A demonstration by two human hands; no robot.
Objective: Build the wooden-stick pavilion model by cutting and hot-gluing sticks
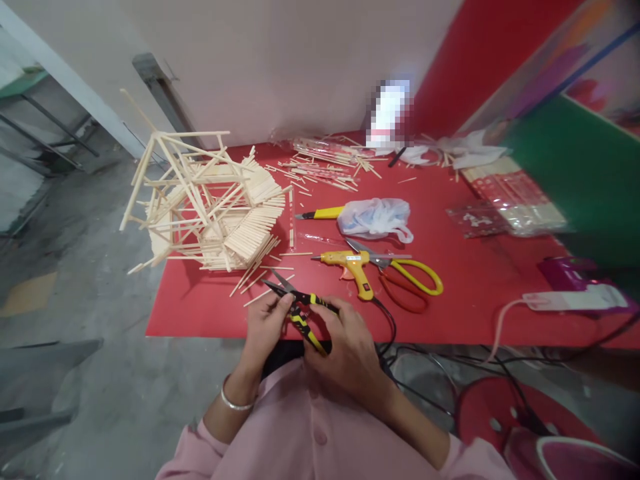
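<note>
My right hand (pixel 347 350) grips the black-and-yellow handles of a pair of snips (pixel 300 310) at the red table's near edge, blades open and pointing left. My left hand (pixel 265 327) is beside the snips' pivot, fingers pinched near the blades; whether it holds a thin stick I cannot tell. A stick-built house model (pixel 210 207) stands tilted at the table's left end, with loose sticks (pixel 260 273) spread between it and my hands.
On the red table (pixel 475 280) lie a yellow glue gun (pixel 353 263), yellow and red scissors (pixel 407 277), a yellow utility knife (pixel 320 213), a plastic bag (pixel 375 218), stick packets (pixel 505 200) and a power strip (pixel 575 299). Cables hang off the front edge. A red stool (pixel 500 407) stands at right.
</note>
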